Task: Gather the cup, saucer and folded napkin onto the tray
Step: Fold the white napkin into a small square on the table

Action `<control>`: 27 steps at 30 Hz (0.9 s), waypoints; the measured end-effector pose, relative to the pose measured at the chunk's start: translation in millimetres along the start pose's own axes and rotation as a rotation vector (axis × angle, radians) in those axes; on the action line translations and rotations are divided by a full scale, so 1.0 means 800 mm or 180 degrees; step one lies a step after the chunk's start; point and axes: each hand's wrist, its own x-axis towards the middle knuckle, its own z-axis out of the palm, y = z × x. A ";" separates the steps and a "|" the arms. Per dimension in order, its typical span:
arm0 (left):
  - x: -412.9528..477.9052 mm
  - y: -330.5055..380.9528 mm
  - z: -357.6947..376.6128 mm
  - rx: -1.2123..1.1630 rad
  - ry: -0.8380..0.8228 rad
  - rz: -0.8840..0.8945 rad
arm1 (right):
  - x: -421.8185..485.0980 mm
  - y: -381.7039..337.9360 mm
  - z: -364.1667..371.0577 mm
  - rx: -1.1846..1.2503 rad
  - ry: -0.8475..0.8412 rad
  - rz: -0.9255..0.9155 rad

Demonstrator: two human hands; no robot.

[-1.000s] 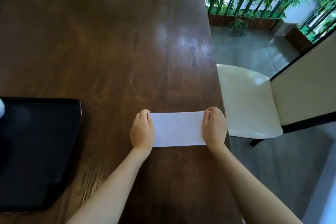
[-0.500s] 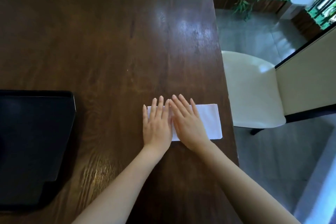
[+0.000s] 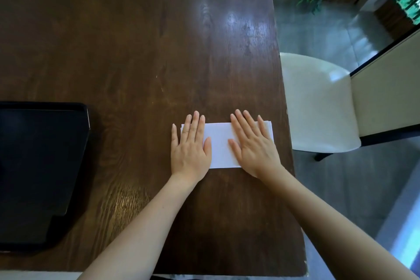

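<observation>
The dark brown wooden desk [image 3: 136,52] fills the room's near side, a black rectangular plastic tray [image 3: 68,107] at its left edge. Well apart, near the right edge, lies the white folded paper napkin [image 3: 219,143] — flat, crisp, layers slightly offset. Left hand [image 3: 189,150] and right hand [image 3: 254,148] press it palm-down, fingers spread, grasping nothing. Lifted carelessly, it could unfold — or slip off the edge nearby.
</observation>
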 end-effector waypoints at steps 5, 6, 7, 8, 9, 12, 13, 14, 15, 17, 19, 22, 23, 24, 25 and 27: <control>0.000 -0.009 -0.001 0.0064 -0.0011 -0.0038 | -0.004 0.009 -0.001 -0.0098 -0.0003 -0.0019; 0.000 -0.013 -0.001 0.0078 -0.0028 -0.0058 | -0.004 0.012 -0.002 -0.0116 -0.0002 -0.0021; 0.000 -0.015 -0.001 0.0089 -0.0049 -0.0066 | -0.005 0.018 -0.003 -0.0137 -0.0003 -0.0008; 0.000 -0.018 -0.001 0.0094 -0.0059 -0.0066 | -0.006 0.024 -0.004 -0.0150 -0.0004 0.0016; 0.000 -0.019 -0.001 0.0096 -0.0059 -0.0067 | -0.007 0.029 -0.005 -0.0165 -0.0013 0.0037; 0.000 -0.020 0.000 0.0122 -0.0104 -0.0069 | -0.010 0.036 -0.003 -0.0208 -0.0061 0.0023; 0.000 -0.020 0.000 0.0135 -0.0113 -0.0068 | -0.010 0.037 -0.002 -0.0188 -0.0070 0.0015; 0.000 -0.020 -0.001 0.0144 -0.0112 -0.0064 | -0.009 0.038 -0.002 -0.0159 -0.0090 0.0004; -0.001 -0.020 -0.002 0.0150 -0.0108 -0.0054 | -0.008 0.038 -0.003 -0.0129 -0.0116 -0.0007; 0.000 -0.022 -0.003 0.0166 -0.0108 -0.0027 | -0.006 0.042 -0.002 -0.0092 -0.0145 -0.0047; 0.000 -0.024 -0.004 0.0192 -0.0136 0.0006 | -0.006 0.046 0.000 -0.0058 -0.0186 -0.0098; 0.002 -0.030 -0.007 0.0286 -0.0230 0.0117 | -0.004 0.049 0.002 0.0013 -0.0245 -0.0142; 0.002 -0.033 -0.008 0.0309 -0.0269 0.0160 | -0.003 0.050 0.003 0.0032 -0.0249 -0.0140; 0.002 -0.036 -0.010 0.0323 -0.0297 0.0177 | -0.003 0.049 0.003 0.0064 -0.0241 -0.0130; 0.003 -0.040 -0.012 0.0332 -0.0318 0.0156 | -0.004 0.048 0.003 0.0122 -0.0224 -0.0111; 0.005 -0.050 -0.018 0.0387 -0.0330 -0.0045 | -0.007 0.047 0.002 0.0341 -0.0147 -0.0053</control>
